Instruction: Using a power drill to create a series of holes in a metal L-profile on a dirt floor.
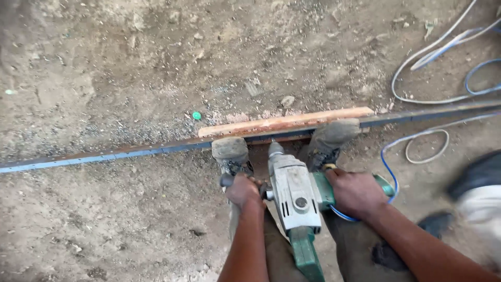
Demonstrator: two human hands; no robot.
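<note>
I hold a grey and green electric drill (294, 194) pointing down between my two dusty boots. My left hand (243, 190) grips its black side handle on the left. My right hand (357, 192) grips the green handle on the right, where a blue cable leaves it. The drill's bit (272, 142) meets a long blue-grey metal bar (130, 152) that runs across the dirt ground. A length of reddish wood (284, 121) lies along the bar's far side. My left boot (230, 151) and right boot (332, 137) stand on the bar.
White and blue cables (443, 57) loop on the ground at the upper right. A small green cap (197, 115) lies in the dirt beyond the bar. Another person's dark shoe and light trouser leg (477, 188) show blurred at the right edge.
</note>
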